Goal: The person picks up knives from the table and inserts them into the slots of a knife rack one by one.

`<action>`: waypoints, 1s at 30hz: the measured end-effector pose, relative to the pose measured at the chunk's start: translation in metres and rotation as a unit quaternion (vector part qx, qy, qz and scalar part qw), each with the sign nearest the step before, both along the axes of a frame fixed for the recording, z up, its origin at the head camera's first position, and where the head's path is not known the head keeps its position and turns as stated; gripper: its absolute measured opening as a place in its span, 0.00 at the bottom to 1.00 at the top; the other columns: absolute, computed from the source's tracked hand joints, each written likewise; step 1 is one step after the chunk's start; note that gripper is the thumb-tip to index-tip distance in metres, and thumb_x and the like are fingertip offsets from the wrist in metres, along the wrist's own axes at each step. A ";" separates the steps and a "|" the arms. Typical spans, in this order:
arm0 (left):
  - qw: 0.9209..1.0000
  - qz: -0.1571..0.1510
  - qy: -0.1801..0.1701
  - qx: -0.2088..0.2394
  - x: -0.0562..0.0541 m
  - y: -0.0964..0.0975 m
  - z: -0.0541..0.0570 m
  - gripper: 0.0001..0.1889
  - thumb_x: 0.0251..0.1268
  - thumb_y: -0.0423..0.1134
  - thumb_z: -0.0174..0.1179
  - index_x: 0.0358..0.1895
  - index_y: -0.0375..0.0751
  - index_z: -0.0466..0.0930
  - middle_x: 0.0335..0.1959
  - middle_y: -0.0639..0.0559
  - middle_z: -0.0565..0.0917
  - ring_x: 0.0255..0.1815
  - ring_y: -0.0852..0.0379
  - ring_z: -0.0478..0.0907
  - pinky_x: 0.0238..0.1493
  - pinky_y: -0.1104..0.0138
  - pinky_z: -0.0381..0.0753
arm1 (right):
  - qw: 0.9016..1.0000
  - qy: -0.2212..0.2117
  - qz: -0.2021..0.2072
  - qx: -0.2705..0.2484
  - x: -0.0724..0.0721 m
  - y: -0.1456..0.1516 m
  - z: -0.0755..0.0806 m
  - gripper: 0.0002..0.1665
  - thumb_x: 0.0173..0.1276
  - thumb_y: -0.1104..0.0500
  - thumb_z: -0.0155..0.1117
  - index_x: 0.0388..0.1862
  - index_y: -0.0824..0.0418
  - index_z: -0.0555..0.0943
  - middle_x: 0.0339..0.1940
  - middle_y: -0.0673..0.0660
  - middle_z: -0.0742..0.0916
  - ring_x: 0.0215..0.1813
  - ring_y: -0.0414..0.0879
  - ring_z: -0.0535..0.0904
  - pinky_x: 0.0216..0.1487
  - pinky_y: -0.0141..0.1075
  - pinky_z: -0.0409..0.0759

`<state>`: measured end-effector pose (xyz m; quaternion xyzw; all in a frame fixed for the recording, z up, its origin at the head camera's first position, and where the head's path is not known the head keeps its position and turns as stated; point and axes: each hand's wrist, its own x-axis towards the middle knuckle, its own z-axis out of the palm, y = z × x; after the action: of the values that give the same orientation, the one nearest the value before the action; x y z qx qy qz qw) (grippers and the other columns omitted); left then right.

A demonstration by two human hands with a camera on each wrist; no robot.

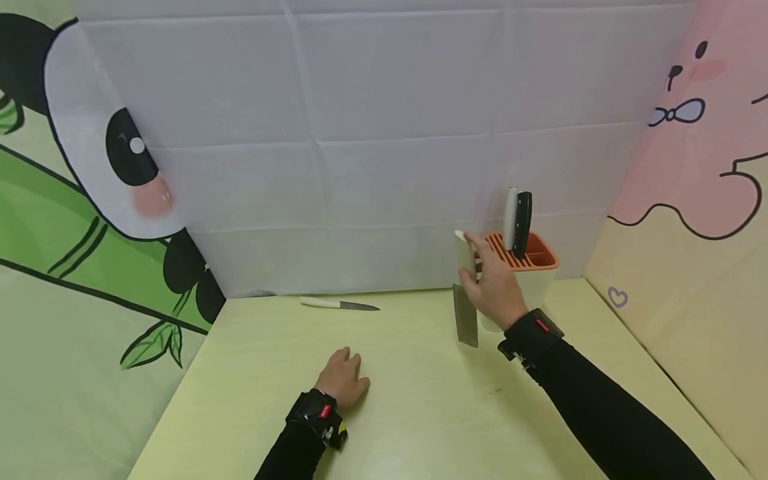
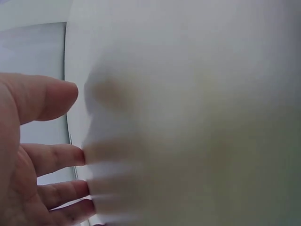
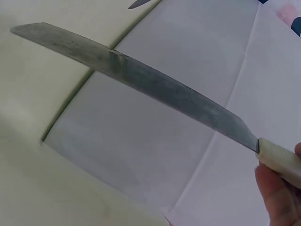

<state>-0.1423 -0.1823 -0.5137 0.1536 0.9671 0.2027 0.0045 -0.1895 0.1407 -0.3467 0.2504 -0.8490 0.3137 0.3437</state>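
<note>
My right hand [image 1: 495,283] grips the pale handle of a broad-bladed knife [image 1: 466,317], held with its blade hanging down just left of the knife holder [image 1: 545,261]. In the right wrist view the long grey blade [image 3: 174,92] shows whole, with fingers around part of the handle [image 3: 277,157]. My left hand [image 1: 342,380] rests on the table at front centre, holding nothing. Its fingertips [image 2: 77,154] meet the table surface in the left wrist view, with the thumb apart from them. Beyond it lies a small knife [image 1: 359,306] with a whitish handle.
The holder has an orange slotted top and a pale body. A white-handled knife [image 1: 511,217] and a black-handled knife [image 1: 523,223] stand in it. The pale yellow table [image 1: 408,407] meets a white sheet [image 1: 396,187] at the back and a printed side panel [image 1: 678,280] at right.
</note>
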 end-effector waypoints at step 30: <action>0.966 -0.189 0.159 -0.081 -0.040 0.164 0.155 0.31 0.68 0.45 0.57 0.71 0.38 0.63 0.70 0.41 0.65 0.69 0.48 0.64 0.67 0.63 0.65 | 0.993 0.024 -0.108 0.042 0.000 0.073 0.146 0.45 0.63 0.62 0.65 0.77 0.54 0.56 0.44 0.68 0.80 0.39 0.58 0.82 0.32 0.38 0.74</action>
<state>-0.1820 -0.0184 -0.3584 0.3626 0.9221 0.0919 -0.0990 -0.1896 0.2133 -0.2004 0.1786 -0.8750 0.2328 0.3852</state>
